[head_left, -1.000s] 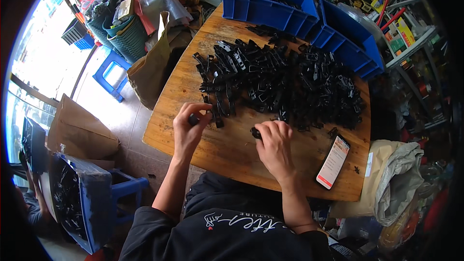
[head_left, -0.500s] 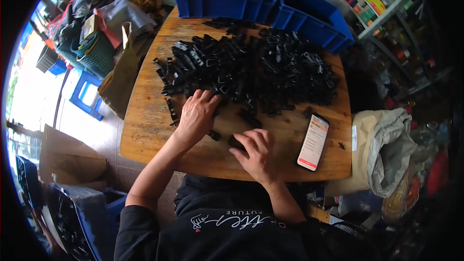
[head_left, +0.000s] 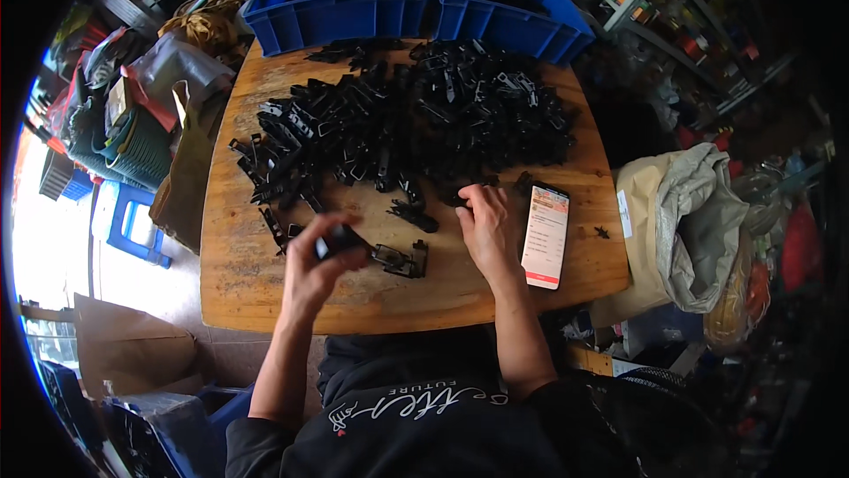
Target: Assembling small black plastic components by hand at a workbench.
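1. Black parts (head_left: 491, 111) are heaped across the far half of the wooden table (head_left: 424, 308), from about ten to three o'clock, with the table's middle taken as the dial's centre and twelve away from the body.
2. The far edge is bounded by two blue bins: the left bin (head_left: 340, 25) at eleven o'clock, the right bin (head_left: 508, 27) at one.
3. At nine o'clock the edge is flanked by a brown paper bag (head_left: 181, 199); between three and four, by a paper sack (head_left: 644, 235).
4. Bare wood is shown along the near edge, from five round to eight o'clock, and more is left between the phone (head_left: 546, 239) and the right-hand edge, where a small dark piece (head_left: 602, 232) is seen.
5. Between seven and eight o'clock, a blurred dark block (head_left: 339, 242) is gripped in the closed fingers of the left hand (head_left: 320, 266).
6. Just beside those fingertips, at their three o'clock, a frame-like part (head_left: 402, 260) is laid; whether it is touched cannot be told.
7. A small cluster (head_left: 413, 215) is set between the hands, toward one o'clock from the left fingers.
8. At four o'clock the right hand (head_left: 485, 226) is held near the heap's near fringe, its fingers bent; whether anything is gripped cannot be told.
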Demonstrator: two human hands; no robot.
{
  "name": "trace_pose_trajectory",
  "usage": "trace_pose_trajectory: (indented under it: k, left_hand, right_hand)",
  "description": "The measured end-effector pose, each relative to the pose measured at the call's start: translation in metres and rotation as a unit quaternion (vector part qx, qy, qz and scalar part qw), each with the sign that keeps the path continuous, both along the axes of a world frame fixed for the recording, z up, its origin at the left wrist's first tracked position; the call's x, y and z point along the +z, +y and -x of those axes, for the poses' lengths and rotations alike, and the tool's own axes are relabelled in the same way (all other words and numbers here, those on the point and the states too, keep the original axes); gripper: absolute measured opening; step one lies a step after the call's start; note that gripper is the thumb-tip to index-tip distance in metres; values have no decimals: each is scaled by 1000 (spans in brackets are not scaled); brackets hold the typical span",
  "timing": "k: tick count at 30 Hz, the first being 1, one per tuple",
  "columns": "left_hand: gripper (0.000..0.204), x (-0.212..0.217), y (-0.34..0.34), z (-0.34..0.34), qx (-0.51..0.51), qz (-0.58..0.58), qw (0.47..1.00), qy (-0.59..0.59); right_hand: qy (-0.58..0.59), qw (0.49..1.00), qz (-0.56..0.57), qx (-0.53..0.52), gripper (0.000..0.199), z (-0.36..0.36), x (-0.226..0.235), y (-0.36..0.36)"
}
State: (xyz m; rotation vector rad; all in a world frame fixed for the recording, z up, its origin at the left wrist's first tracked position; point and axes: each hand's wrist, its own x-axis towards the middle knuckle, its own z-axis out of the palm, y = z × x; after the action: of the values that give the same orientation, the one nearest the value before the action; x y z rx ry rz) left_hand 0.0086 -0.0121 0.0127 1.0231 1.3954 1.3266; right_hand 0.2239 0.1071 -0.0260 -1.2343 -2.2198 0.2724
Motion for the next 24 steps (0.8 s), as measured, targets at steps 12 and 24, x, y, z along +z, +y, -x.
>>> trace_pose_trajectory:
  k: [12,24]
  left_hand:
    - [27,-29,-21,-31,-65,41,997,-21]
    - [31,-36,-22,-34,-14,37,996,-84]
  right_hand:
    - [60,998,-10,-11,9,-6,2,-10]
    - [181,968,170,-23,11,-6,8,-13]
